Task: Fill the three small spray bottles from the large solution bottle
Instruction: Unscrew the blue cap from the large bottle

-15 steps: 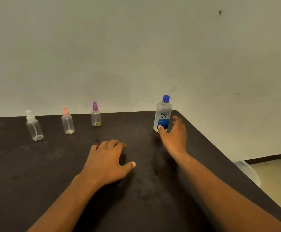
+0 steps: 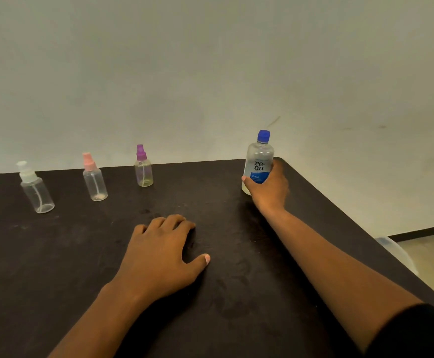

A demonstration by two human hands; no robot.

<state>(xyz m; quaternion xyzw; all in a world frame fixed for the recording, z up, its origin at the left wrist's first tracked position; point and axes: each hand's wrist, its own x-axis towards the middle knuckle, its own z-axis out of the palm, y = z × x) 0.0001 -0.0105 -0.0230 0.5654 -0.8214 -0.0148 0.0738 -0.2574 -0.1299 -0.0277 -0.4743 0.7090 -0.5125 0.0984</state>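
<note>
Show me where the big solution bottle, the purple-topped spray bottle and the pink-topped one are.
large solution bottle (image 2: pixel 259 165): head view, on its label.
purple-topped spray bottle (image 2: pixel 144 173): head view, clear body.
pink-topped spray bottle (image 2: pixel 96 183): head view, clear body.

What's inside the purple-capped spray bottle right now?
The purple-capped spray bottle shows a thin dip tube and a shallow layer of pale yellowish liquid at the bottom; the rest looks empty. What is inside the opaque purple cap cannot be seen.

A dark table (image 2: pixel 55 267) with a scuffed, smudged top fills the lower view, its far edge set against a plain pale wall (image 2: pixel 210 73). Beyond its right edge lies light flooring (image 2: pixel 433 257) with a dark baseboard (image 2: pixel 417 235), and a translucent rounded object (image 2: pixel 394 250), too unclear to identify.
</note>
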